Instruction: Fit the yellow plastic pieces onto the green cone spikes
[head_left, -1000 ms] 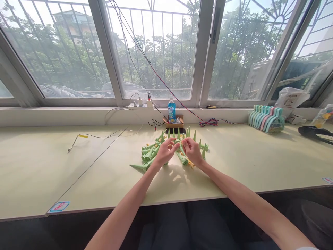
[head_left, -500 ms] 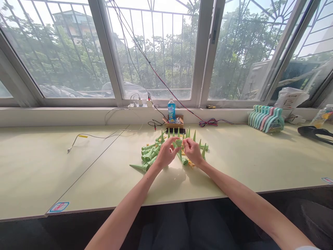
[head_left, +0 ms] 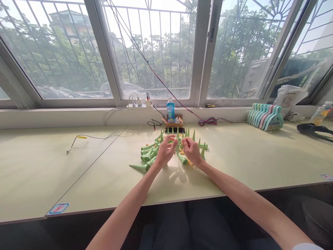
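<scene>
My left hand (head_left: 165, 151) is closed around the wide end of a green plastic cone-shaped spike (head_left: 179, 141), its open rim tipped towards me. Close by on the right, my right hand (head_left: 191, 151) is pinched at the spike's rim; whatever lies between its fingertips is too small to make out. Beneath and around both hands are several more green spikes (head_left: 148, 154), some lying down at the left, others standing point up behind and to the right. Small yellow pieces (head_left: 190, 163) are scattered among them, partly hidden by my right hand.
Behind the pile lie a dark phone (head_left: 171, 131) and a small cardboard box (head_left: 166, 124) with a blue bottle (head_left: 170, 110). Pastel hangers (head_left: 265, 117) stand at the back right. A white cable (head_left: 90, 136) crosses the pale table (head_left: 104, 180) on the left.
The held spike has tilted, so its round opening now shows more. Both hands stay close together in nearly the same place. The view has shifted slightly.
</scene>
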`<move>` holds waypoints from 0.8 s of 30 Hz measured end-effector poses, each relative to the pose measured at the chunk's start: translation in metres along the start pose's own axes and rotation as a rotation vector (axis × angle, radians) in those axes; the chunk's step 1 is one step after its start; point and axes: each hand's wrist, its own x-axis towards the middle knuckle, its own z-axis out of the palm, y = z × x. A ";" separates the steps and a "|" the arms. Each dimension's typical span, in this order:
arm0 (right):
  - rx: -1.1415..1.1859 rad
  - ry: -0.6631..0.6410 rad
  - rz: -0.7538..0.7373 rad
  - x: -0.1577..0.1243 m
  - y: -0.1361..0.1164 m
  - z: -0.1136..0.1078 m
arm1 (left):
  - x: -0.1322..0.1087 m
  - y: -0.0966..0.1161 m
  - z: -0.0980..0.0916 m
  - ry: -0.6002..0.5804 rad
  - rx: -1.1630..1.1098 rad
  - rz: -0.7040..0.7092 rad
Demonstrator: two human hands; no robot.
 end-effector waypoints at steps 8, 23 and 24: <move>0.020 0.024 -0.022 -0.001 -0.002 -0.002 | 0.002 0.002 -0.003 -0.017 -0.122 -0.184; 0.088 -0.052 -0.092 -0.002 -0.001 -0.003 | -0.001 0.010 -0.005 -0.185 -0.164 -0.315; 0.089 -0.050 -0.095 -0.001 0.000 -0.003 | -0.001 0.011 -0.006 -0.184 -0.165 -0.318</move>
